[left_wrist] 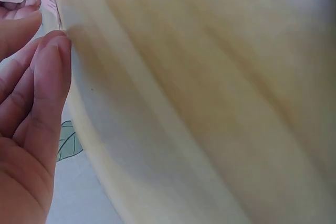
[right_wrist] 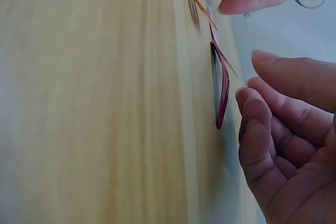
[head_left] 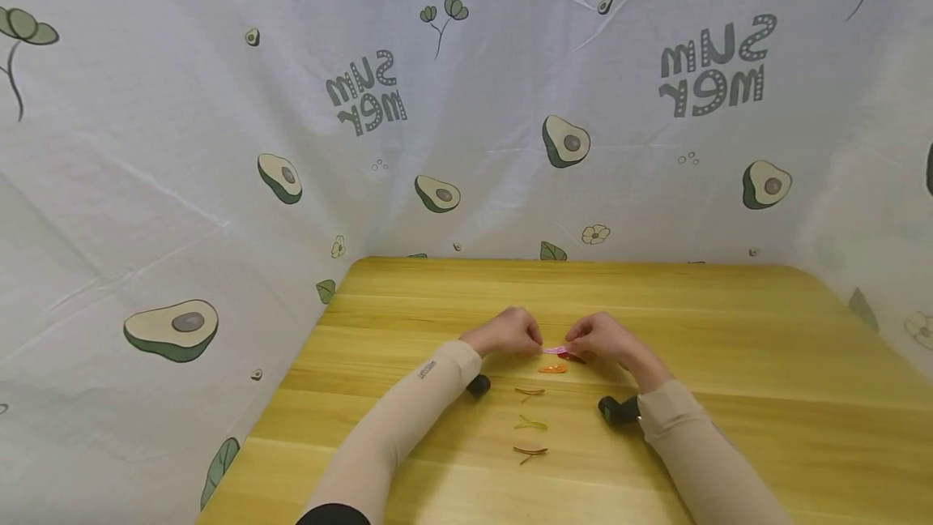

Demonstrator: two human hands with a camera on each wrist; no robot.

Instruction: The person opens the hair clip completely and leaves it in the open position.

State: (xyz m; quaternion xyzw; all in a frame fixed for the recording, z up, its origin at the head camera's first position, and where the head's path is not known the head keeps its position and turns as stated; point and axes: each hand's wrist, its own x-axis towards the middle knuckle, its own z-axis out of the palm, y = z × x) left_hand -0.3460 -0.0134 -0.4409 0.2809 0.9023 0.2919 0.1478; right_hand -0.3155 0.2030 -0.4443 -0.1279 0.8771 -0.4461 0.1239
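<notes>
A pink hair clip (head_left: 555, 350) lies at the far end of a column of hair clips on the wooden table, overlapping a dark red hair clip (right_wrist: 223, 98). My left hand (head_left: 513, 332) has its fingertips right at the pink clip's left end; in the left wrist view its thumb stands apart from the fingers. On the other side, my right hand (head_left: 605, 339) hovers beside the pink and dark red clips, fingers loosely bent and nothing between them in the right wrist view. Just nearer lies an orange hair clip (head_left: 554, 369).
Closer to me, a brown clip (head_left: 530, 391), a yellow-green clip (head_left: 530, 424) and another brown clip (head_left: 530, 451) lie in line, their prongs spread. A black wrist camera (head_left: 619, 410) sits at my right sleeve. Behind the table (head_left: 729, 330) hangs a white avocado-print cloth (head_left: 503, 104).
</notes>
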